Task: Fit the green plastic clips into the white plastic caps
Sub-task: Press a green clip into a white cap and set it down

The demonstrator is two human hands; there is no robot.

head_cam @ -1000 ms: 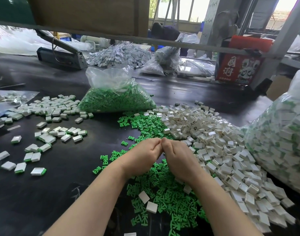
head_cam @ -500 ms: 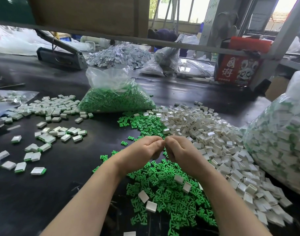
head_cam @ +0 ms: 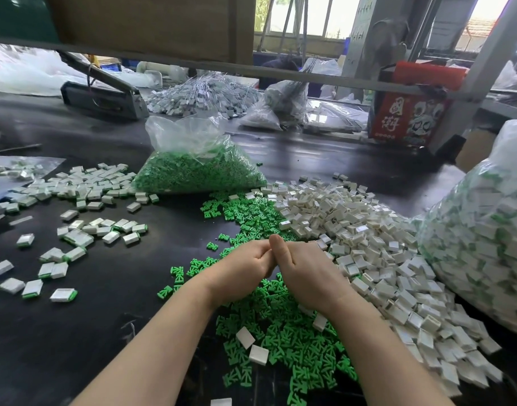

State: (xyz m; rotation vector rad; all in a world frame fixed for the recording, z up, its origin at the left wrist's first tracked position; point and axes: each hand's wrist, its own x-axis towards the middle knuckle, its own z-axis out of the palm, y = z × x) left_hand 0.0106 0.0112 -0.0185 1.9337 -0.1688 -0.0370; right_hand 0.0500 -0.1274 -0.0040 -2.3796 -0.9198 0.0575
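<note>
Loose green plastic clips (head_cam: 283,329) lie in a spread-out heap at the lower centre of the frame, on a dark counter (head_cam: 90,332). A few white pieces sit on top of this green heap. Just to its right, touching it, a much larger mound of white plastic caps (head_cam: 377,250) runs from the middle of the frame down toward the lower right.

2 bare hands meet above the green heap, near the centre of the frame. The left hand (head_cam: 239,268) has its fingers curled inward toward the right hand (head_cam: 307,273), whose fingers are also curled, thumb pointing up and pressed against the left hand. Whatever they pinch between them is hidden by the fingers, so I cannot tell what either hand holds.

Behind the hands, at upper centre, a clear plastic bag of green clips (head_cam: 198,168) rests on the counter with its top open. On the left side of the frame, white caps with green showing at their edges, the assembled pieces (head_cam: 84,232), are scattered in loose groups. At the right edge, a big clear bag (head_cam: 483,247) bulges with more white and green pieces. Farther back, at upper right, stands a red box (head_cam: 409,112) with printed characters.
</note>
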